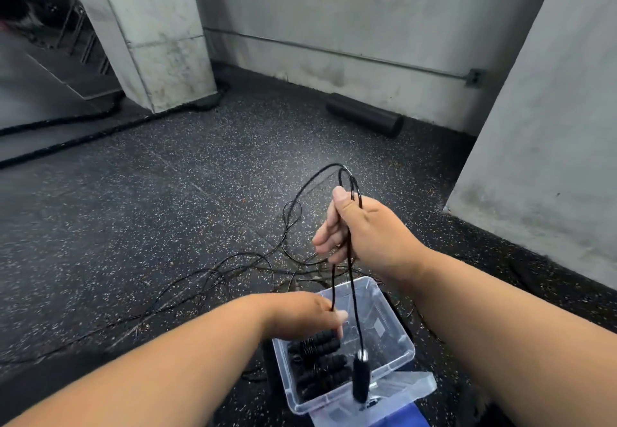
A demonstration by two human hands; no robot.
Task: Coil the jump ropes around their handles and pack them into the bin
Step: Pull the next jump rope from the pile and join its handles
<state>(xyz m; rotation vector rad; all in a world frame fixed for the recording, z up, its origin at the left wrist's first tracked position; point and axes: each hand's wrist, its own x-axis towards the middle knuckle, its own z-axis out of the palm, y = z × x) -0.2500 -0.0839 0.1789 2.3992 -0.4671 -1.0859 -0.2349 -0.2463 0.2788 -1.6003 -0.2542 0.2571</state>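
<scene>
Holding looped jump rope [347,246] over bin [390,323], label perhaps unreadable.

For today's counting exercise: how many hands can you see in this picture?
2. The right hand is raised, gripping rope loops. The left hand pinches the rope above the bin.

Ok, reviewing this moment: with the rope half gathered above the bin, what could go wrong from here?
The handle dangles free over the clear bin while the right hand grips only loops of rope, so those loops could slip loose. The left hand pinches a strand that runs to loose ropes tangled on the floor; pulling may snag them.
</scene>
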